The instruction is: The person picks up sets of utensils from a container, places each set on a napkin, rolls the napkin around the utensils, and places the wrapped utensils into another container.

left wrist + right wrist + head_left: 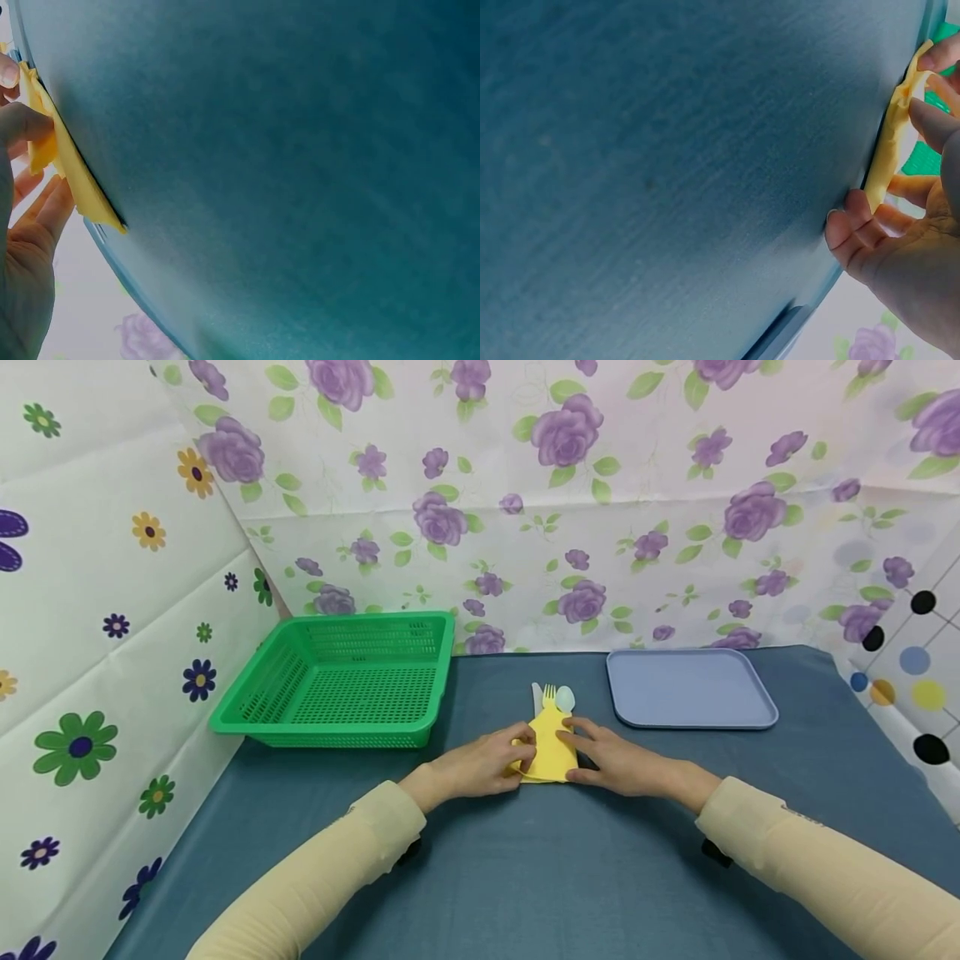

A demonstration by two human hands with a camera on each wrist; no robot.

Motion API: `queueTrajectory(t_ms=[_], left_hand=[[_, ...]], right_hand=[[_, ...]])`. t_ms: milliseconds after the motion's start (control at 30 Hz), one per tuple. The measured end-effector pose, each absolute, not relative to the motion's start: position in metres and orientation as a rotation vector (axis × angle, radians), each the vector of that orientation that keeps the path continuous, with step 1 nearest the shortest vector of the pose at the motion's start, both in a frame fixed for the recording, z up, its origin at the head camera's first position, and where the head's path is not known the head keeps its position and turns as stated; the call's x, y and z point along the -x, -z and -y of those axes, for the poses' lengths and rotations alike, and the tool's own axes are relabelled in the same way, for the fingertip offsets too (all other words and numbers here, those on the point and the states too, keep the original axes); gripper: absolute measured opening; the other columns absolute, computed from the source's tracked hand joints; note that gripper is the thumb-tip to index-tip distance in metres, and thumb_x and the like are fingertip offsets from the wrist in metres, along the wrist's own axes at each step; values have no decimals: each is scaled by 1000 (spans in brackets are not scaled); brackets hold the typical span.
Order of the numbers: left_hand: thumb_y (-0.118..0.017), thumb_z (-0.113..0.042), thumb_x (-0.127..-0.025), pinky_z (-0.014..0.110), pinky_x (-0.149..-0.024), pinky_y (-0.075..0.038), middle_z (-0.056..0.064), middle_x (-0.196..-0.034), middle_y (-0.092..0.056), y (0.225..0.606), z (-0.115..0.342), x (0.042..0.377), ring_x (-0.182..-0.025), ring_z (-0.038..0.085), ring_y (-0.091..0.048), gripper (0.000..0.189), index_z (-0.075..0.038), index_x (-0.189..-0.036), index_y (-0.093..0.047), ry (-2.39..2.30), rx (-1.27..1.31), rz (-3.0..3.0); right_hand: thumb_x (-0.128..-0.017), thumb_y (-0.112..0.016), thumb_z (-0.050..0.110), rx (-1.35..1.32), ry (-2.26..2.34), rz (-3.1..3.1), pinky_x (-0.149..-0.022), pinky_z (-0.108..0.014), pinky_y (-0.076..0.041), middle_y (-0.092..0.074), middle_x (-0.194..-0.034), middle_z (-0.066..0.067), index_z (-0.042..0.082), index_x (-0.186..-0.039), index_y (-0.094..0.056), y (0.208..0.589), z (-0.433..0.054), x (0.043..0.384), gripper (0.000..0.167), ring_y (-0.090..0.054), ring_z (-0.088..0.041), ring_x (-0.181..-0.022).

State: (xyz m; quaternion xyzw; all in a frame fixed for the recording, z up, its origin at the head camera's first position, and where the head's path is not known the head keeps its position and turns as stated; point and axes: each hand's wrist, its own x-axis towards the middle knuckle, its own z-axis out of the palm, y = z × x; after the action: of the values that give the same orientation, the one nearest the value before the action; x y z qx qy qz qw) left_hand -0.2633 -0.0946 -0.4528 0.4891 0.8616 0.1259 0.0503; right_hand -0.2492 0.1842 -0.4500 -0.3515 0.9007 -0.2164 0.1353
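On the blue cloth lies a folded yellow napkin [551,750] with a pale knife [537,697], a yellow fork [550,695] and a light blue spoon [566,699] sticking out of its far end. Their lower parts are hidden under the yellow layers. My left hand [495,762] pinches the napkin's left side between thumb and curled fingers; a raised fold of the napkin [79,176] shows there in the left wrist view. My right hand [618,760] touches the right side with extended fingers, its thumb by the near right corner. The napkin [889,142] appears edge-on in the right wrist view.
A green plastic basket [382,728] stands to the left at the back of the table [510,877]. At the back right lies a blue-grey tray [690,689]. Flowered sheets [495,460] hang behind the table and along its left side.
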Motion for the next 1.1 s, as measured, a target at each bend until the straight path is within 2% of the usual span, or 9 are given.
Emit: queueTrajectory(t_ms=[67, 200, 333, 467, 567, 667, 800, 933, 1100], left_hand=[[-65, -20, -104, 33, -97, -52, 4, -140, -51, 452, 94, 263, -118, 19, -56, 5, -19, -100, -63, -361, -1472, -2629], [-57, -27, -110, 32, -104, -50, 3, -147, -52, 450, 91, 263, -125, 18, -56, 13, -18, -105, -66, -310, -1506, -2634], [-55, -26, -111, 34, -103, -52, 0, -151, -52, 448, 89, 261, -131, 16, -55, 23, -18, -131, -64, -201, -1525, -2670], [-54, -30, -111, 41, -109, -51, -1, -158, -49, 449, 88, 258, -144, 18, -47, 44, -24, -154, -52, -56, -1510, -2718], [-56, -29, -110, 36, -116, -43, 0, -158, -50, 450, 87, 259, -148, 17, -43, 45, -22, -154, -52, -14, -1563, -2726], [-59, -26, -109, 33, -120, -37, 0, -159, -49, 449, 86, 259, -150, 15, -39, 47, -19, -155, -52, -23, -1585, -2704], [-56, -24, -110, 32, -117, -41, -2, -165, -40, 448, 89, 259, -148, 15, -43, 52, -22, -160, -44, -97, -1507, -2637], [-48, -24, -113, 34, -113, -46, -6, -169, -30, 448, 93, 256, -144, 18, -48, 54, -27, -165, -34, -188, -1399, -2569], [-43, -25, -114, 35, -119, -39, -8, -172, -19, 448, 96, 255, -155, 12, -27, 56, -30, -167, -24, -195, -1366, -2519]], right_hand=[[-107, -62, 37, 1027, 619, -2614, -111, -62, -42, -22, -168, -21, 5, -163, -33, 450, -184, 250, 71, -36, -47, -147], [-106, -63, 37, 1058, 595, -2630, -109, -62, -44, -24, -167, -22, 4, -162, -34, 451, -184, 251, 71, -39, -48, -144], [-107, -62, 36, 1080, 594, -2630, -108, -61, -44, -25, -166, -23, 3, -162, -36, 450, -183, 252, 69, -41, -48, -142], [-107, -61, 34, 1125, 573, -2666, -106, -63, -44, -32, -163, -22, 3, -159, -41, 449, -183, 253, 64, -46, -47, -135], [-105, -65, 33, 1179, 496, -2750, -106, -67, -42, -39, -161, -20, 4, -156, -48, 450, -184, 254, 61, -47, -46, -134], [-103, -68, 34, 1206, 447, -2787, -111, -70, -37, -40, -162, -19, 4, -154, -50, 450, -186, 254, 62, -40, -47, -143], [-104, -67, 34, 1181, 487, -2735, -119, -65, -29, -32, -167, -19, 2, -157, -45, 451, -186, 252, 66, -26, -46, -153], [-105, -64, 34, 1130, 534, -2690, -121, -63, -28, -26, -169, -18, 2, -160, -39, 451, -186, 250, 68, -21, -44, -155], [-108, -61, 34, 1081, 607, -2633, -119, -61, -32, -19, -171, -18, 3, -163, -32, 453, -187, 248, 69, -23, -43, -155]])
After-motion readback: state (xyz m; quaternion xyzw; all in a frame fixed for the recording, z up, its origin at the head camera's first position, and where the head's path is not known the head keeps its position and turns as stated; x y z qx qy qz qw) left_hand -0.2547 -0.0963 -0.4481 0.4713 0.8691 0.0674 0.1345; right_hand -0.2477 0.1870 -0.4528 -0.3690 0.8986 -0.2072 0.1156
